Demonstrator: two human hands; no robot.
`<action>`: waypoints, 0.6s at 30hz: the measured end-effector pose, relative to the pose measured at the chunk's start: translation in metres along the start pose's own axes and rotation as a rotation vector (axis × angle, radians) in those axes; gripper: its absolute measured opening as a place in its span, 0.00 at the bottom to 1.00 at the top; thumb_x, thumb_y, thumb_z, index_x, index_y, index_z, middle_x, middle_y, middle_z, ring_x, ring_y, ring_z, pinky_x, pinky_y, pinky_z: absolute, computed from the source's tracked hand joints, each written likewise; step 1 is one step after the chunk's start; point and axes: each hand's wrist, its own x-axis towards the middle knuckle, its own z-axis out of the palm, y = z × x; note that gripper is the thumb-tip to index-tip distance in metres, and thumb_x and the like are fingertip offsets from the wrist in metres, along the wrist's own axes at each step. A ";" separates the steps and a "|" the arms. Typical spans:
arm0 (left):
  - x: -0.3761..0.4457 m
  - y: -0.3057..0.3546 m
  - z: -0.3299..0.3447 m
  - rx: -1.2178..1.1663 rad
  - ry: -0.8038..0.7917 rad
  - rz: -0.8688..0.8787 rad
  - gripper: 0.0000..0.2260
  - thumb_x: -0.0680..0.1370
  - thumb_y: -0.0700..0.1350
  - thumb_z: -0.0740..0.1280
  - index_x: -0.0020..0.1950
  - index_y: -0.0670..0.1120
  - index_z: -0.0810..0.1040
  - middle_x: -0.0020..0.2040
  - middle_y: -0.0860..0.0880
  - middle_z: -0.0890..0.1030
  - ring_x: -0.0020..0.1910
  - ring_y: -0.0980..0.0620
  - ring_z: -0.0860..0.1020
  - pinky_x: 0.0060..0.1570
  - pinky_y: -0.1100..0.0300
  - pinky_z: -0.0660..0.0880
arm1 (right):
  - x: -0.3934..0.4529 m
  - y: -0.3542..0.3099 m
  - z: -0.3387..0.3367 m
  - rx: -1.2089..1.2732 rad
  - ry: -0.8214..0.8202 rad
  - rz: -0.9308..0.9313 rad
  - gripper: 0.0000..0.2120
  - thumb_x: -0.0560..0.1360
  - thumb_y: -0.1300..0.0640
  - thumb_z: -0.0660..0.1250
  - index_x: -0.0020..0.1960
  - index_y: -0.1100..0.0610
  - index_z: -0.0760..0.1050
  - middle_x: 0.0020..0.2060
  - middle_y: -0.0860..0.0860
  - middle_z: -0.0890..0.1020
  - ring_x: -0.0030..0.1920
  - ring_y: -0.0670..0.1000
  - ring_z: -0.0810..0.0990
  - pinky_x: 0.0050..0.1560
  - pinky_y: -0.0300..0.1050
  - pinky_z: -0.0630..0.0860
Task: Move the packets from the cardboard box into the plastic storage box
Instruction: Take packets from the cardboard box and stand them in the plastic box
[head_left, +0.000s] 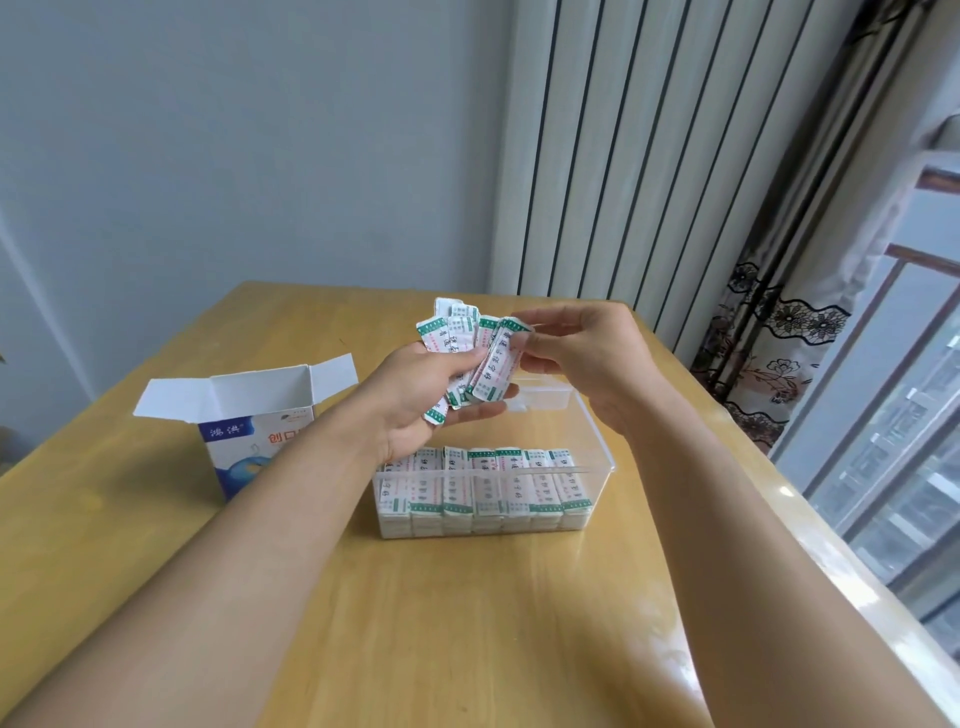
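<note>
Now packets (470, 358) in left hand (415, 400)

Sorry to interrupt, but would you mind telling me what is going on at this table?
A person is moving packets from a cardboard box into a clear plastic box. The left hand holds a loose bunch of packets above the plastic box, and the right hand pinches one of them. A row of stacked packets already fills the near side. The cardboard box stands open.

The left forearm (291, 499) covers half the cardboard box (244, 441) label, and the packets' (467, 353) print is too tiny to read.
</note>
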 end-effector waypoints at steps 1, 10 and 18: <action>0.001 0.000 0.001 -0.015 0.022 0.008 0.10 0.82 0.38 0.65 0.63 0.41 0.79 0.53 0.41 0.86 0.50 0.40 0.86 0.42 0.52 0.85 | -0.001 -0.001 0.000 0.038 0.002 0.010 0.08 0.73 0.66 0.76 0.52 0.62 0.84 0.42 0.54 0.88 0.44 0.53 0.88 0.47 0.45 0.85; 0.000 0.000 0.002 -0.029 0.036 0.004 0.09 0.83 0.38 0.65 0.62 0.42 0.80 0.53 0.40 0.86 0.50 0.39 0.86 0.38 0.56 0.83 | -0.002 -0.001 0.003 0.150 -0.004 0.040 0.05 0.73 0.69 0.75 0.48 0.65 0.82 0.44 0.59 0.88 0.46 0.56 0.88 0.51 0.48 0.84; 0.001 0.000 0.003 0.041 0.083 0.049 0.08 0.83 0.37 0.65 0.60 0.41 0.80 0.53 0.41 0.86 0.48 0.42 0.86 0.43 0.50 0.85 | -0.007 -0.012 -0.017 0.022 -0.014 -0.036 0.08 0.75 0.68 0.73 0.54 0.64 0.83 0.43 0.56 0.88 0.46 0.54 0.88 0.48 0.42 0.84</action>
